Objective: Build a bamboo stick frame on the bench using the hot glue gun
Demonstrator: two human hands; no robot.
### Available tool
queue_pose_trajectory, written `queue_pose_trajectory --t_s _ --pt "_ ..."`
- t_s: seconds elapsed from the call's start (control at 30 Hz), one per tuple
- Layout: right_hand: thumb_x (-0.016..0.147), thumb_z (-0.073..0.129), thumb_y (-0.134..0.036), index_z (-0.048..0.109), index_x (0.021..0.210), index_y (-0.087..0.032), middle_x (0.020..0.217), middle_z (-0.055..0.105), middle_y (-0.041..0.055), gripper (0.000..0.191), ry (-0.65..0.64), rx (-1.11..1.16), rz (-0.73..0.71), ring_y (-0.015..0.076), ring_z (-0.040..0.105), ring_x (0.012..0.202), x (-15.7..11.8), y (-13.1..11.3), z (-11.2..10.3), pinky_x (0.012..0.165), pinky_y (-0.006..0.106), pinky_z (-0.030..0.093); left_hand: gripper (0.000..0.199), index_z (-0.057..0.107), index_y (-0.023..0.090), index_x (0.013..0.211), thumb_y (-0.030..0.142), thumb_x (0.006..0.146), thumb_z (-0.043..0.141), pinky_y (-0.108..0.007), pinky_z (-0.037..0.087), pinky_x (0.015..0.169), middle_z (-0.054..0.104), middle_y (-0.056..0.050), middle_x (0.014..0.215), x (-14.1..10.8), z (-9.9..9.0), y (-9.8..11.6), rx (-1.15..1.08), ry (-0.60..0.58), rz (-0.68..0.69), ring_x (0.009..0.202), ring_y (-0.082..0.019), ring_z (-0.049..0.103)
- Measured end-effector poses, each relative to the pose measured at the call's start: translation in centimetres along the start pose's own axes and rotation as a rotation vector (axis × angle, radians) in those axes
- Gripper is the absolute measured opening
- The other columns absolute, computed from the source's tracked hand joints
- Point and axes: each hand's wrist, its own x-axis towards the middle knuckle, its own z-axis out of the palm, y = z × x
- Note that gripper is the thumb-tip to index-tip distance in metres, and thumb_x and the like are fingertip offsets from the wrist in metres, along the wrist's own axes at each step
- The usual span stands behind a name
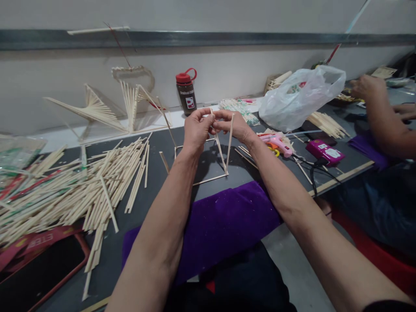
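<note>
A frame of wooden chopsticks (210, 178) stands on the dark table in front of me, with a flat base and uprights at its corners. My left hand (196, 128) is closed in a pinch on a chopstick (220, 149) of this frame, near its upper end. Close against it, my right hand (234, 125) pinches the same spot from the other side, and the fingertips of both hands meet. Fingers cover part of the joint there. Another upright chopstick (230, 141) rises just in front of my right hand.
A large pile of loose chopsticks (97, 186) and a phone (42, 273) lie left. Behind stand fanned stick models (92, 110) and a bottle (186, 95). Rightward are a pink glue gun (281, 144), a magenta box (325, 151), a plastic bag (299, 102) and another person's hand (370, 89). Purple cloth (230, 216) lies nearest.
</note>
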Motion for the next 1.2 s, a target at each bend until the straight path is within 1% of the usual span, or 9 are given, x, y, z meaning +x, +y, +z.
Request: queue_pose_trajectory --t_s 0.17,0.3,0.6,0.73,0.9,1.0,1.2 --pt "0.072 0.073 -0.038 0.075 0.109 -0.015 0.100 0.073 0.0048 0.043 0.002 0.010 -0.016 0.0107 0.061 0.072 0.05 0.04 0.00 0.056 0.019 0.043 0.012 0.066 0.019 0.094 0.021 0.083 0.072 -0.018 0.031 0.039 0.066 0.001 0.068 0.04 -0.01 -0.03 -0.003 0.003 0.007 0.047 -0.007 0.055" --pt "0.073 0.074 -0.039 0.075 0.106 -0.015 0.099 0.073 0.0044 0.042 -0.004 0.013 -0.026 0.0103 0.060 0.071 0.04 -0.07 0.03 0.055 0.019 0.043 0.011 0.066 0.019 0.093 0.021 0.084 0.071 -0.018 0.031 0.040 0.066 0.001 0.068 0.00 0.04 0.02 0.003 0.008 0.002 0.047 -0.007 0.054" --pt "0.074 0.074 -0.041 0.075 0.107 -0.015 0.099 0.073 0.0050 0.042 -0.004 -0.001 -0.025 0.0106 0.060 0.072 0.04 -0.08 -0.07 0.056 0.019 0.044 0.013 0.065 0.018 0.095 0.021 0.083 0.071 -0.018 0.031 0.040 0.064 0.001 0.066 -0.04 0.06 0.05 0.030 0.015 0.010 0.047 -0.009 0.056" --pt "0.073 0.074 -0.040 0.075 0.107 -0.014 0.100 0.073 0.0057 0.043 -0.003 0.012 -0.025 0.0102 0.060 0.071 0.04 -0.06 -0.02 0.057 0.019 0.045 0.013 0.065 0.017 0.097 0.019 0.084 0.068 -0.017 0.031 0.039 0.064 0.001 0.066 -0.05 0.05 0.11 0.027 0.012 -0.001 0.047 -0.008 0.055" --pt "0.073 0.074 -0.039 0.075 0.108 -0.015 0.100 0.074 0.0051 0.042 0.004 0.016 -0.011 0.0104 0.061 0.072 0.01 -0.02 0.01 0.057 0.019 0.045 0.013 0.065 0.018 0.095 0.022 0.084 0.070 -0.018 0.030 0.039 0.064 0.001 0.064 -0.01 -0.01 0.01 0.015 0.005 -0.001 0.047 -0.008 0.055" --pt "0.073 0.074 -0.039 0.075 0.109 -0.016 0.097 0.074 0.0046 0.042 0.004 0.012 -0.006 0.0109 0.061 0.072 -0.03 -0.03 0.00 0.057 0.019 0.046 0.012 0.065 0.018 0.094 0.023 0.084 0.071 -0.018 0.030 0.039 0.065 0.001 0.067 0.00 -0.01 -0.03 0.009 -0.005 0.009 0.047 -0.008 0.055" --pt "0.072 0.075 -0.041 0.074 0.111 -0.016 0.100 0.074 0.0047 0.046 0.010 0.012 -0.002 0.0111 0.061 0.072 0.01 0.06 -0.01 0.057 0.020 0.045 0.014 0.065 0.018 0.097 0.024 0.085 0.070 -0.017 0.031 0.039 0.064 0.001 0.065 0.01 0.04 -0.13 0.024 0.006 0.006 0.047 -0.008 0.055"
